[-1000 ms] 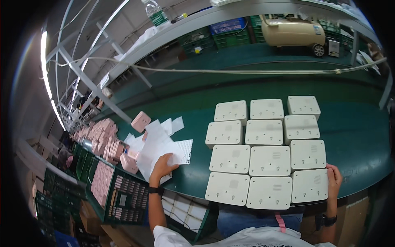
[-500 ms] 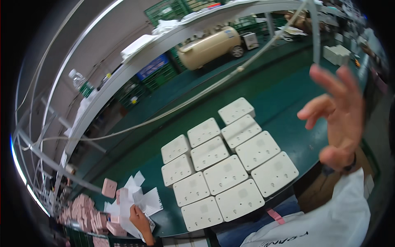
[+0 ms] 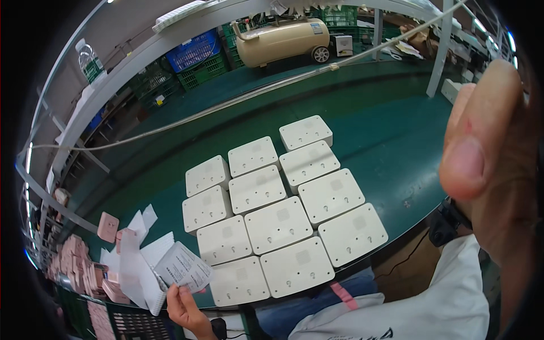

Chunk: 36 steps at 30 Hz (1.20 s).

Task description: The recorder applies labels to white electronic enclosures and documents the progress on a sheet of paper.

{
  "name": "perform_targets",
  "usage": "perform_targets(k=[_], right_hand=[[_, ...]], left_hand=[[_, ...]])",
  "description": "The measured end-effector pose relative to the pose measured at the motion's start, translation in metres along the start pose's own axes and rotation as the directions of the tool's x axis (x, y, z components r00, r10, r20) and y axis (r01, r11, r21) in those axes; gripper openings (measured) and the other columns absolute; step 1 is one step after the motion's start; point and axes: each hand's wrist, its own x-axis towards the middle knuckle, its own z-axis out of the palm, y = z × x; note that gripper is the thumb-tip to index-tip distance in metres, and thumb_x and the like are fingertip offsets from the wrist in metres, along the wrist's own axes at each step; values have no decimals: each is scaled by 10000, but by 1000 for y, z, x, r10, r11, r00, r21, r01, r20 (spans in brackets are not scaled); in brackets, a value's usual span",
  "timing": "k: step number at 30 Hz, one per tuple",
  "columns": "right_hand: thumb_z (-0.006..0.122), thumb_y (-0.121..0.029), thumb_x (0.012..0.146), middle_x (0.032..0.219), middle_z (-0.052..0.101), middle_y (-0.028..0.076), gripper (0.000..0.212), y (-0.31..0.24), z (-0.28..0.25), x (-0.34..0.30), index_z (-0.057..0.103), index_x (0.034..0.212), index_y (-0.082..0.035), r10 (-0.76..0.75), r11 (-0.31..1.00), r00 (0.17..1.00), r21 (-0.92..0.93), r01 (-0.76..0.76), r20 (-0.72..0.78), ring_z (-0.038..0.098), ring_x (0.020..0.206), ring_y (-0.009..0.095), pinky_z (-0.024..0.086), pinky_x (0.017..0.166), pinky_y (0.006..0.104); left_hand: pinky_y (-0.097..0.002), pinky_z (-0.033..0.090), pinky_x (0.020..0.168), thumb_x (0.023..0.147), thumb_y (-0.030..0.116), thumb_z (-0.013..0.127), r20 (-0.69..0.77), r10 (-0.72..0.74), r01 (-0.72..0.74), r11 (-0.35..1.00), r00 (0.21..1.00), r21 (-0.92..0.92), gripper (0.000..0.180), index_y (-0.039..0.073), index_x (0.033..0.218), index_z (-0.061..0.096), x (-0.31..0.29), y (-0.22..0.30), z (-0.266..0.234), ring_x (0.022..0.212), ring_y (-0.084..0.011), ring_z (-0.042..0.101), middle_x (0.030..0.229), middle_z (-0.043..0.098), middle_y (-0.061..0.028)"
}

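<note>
My left hand (image 3: 186, 309), low at the left, pinches the lower edge of a pale printed label sheet (image 3: 184, 265) between thumb and fingers. Under and beside the sheet lie loose white papers (image 3: 131, 263). To its right, white rectangular boxes (image 3: 277, 224) with rounded corners stand close together in rows, showing small holes and keyhole slots. My right hand (image 3: 487, 147) is raised at the far right, very large in view. One bent finger with its nail shows in front; most other fingers and the palm are hidden. A black device (image 3: 445, 224) sits at that wrist.
Pink rectangular pieces (image 3: 73, 255) are heaped at the left, beside a single pink block (image 3: 107, 226). A pale hose (image 3: 226, 102) crosses over the green bench (image 3: 391, 147). Beyond are a metal shelf frame (image 3: 136, 51), a water bottle (image 3: 89, 61), a beige compressor tank (image 3: 283, 42) and crates (image 3: 195, 54).
My right hand has come much closer, from spread fingers to a bent finger in front. My left hand has raised the label sheet beside the boxes. The whole view has shifted.
</note>
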Motion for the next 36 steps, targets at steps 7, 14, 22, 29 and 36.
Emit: perform_targets(k=[7,14,22,29,36], right_hand=[[838,-387,737,1418,461,234,939,11,8,7,362,1426,39,13,997,1000,70,-15,23,584,1085,283,446,928,374],[861,-392,712,1412,463,234,943,17,28,53,398,1407,45,-89,965,983,259,44,162,571,1117,314,438,966,405],[792,-295,827,1257,597,186,629,6,137,-13,532,1316,3,-139,752,590,473,-460,795,572,1164,304,456,953,402],[662,-270,944,1090,700,154,408,2,148,-35,622,1194,50,249,290,536,465,-836,807,681,917,190,544,791,322],[600,-253,981,1033,705,106,340,40,167,-39,641,1154,36,603,216,523,507,-834,603,680,872,137,558,754,272]], left_hand=[[-298,507,744,899,27,573,77,126,-142,955,989,262,180,-98,1021,617,-30,19,17,794,-178,637,912,702,-178],[-282,508,788,926,64,593,282,74,-22,983,956,-185,232,-78,1106,631,-27,44,48,866,-155,635,1009,705,-143],[-359,453,863,965,245,609,670,-29,105,992,742,-74,518,-75,1347,473,-16,71,50,947,-220,571,1179,602,-141],[-309,520,837,945,140,629,267,-170,316,532,949,-786,288,-76,1134,607,-27,101,97,969,-209,647,1084,680,-161],[-290,517,843,967,149,615,846,-380,836,533,373,-130,280,-62,1151,626,-53,67,96,960,-135,630,1082,686,-108]])
